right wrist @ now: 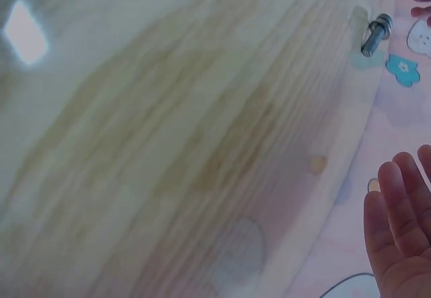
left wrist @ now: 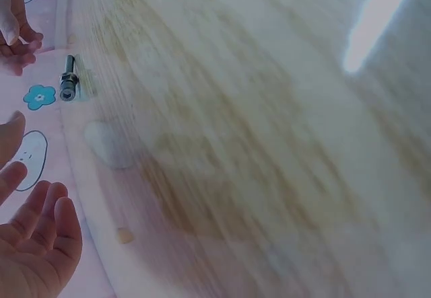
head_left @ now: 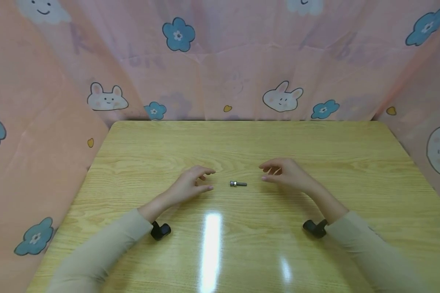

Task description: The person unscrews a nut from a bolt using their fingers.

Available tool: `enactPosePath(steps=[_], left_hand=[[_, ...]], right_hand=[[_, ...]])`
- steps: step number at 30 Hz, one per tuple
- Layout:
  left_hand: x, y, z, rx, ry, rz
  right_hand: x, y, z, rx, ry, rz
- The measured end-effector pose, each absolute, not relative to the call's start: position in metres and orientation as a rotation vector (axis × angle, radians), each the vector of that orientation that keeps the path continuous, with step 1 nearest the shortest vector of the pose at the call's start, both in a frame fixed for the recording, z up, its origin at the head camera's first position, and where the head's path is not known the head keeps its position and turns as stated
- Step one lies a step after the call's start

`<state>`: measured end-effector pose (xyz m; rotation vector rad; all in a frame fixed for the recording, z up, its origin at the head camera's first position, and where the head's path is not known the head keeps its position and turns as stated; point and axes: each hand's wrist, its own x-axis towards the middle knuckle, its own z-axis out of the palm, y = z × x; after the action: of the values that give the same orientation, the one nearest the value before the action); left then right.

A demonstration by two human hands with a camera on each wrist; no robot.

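Note:
A small metal bolt (head_left: 239, 184) with a nut threaded on near its head lies on its side on the wooden table, head toward the left. To its left hovers my left hand (head_left: 190, 184), fingers and thumb apart with nothing between them. My right hand (head_left: 287, 174) is on the other side, its fingers loosely bent and holding nothing. In the left wrist view the bolt (left wrist: 69, 79) shows beyond the left fingers (left wrist: 66, 234). The right wrist view has the bolt (right wrist: 376, 34) above the right hand (right wrist: 404, 231).
The wood-grain table (head_left: 242, 142) reflects bright light near its front. Behind and at both sides hangs a pink cloth (head_left: 220, 73) printed with flowers and rabbits. A black wrist camera (head_left: 160, 230) sits at the left cuff, another black camera (head_left: 315, 228) at the right.

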<state>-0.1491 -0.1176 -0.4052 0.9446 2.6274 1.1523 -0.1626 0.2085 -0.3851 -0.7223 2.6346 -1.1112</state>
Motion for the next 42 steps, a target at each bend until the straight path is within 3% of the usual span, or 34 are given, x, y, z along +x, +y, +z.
enactPosePath(steps=[42], left_hand=[[-0.168, -0.056, -0.421, 0.842, 2.587, 1.027]], right_hand=[[-0.173, 0.144, -0.4, -0.776, 2.523, -1.017]])
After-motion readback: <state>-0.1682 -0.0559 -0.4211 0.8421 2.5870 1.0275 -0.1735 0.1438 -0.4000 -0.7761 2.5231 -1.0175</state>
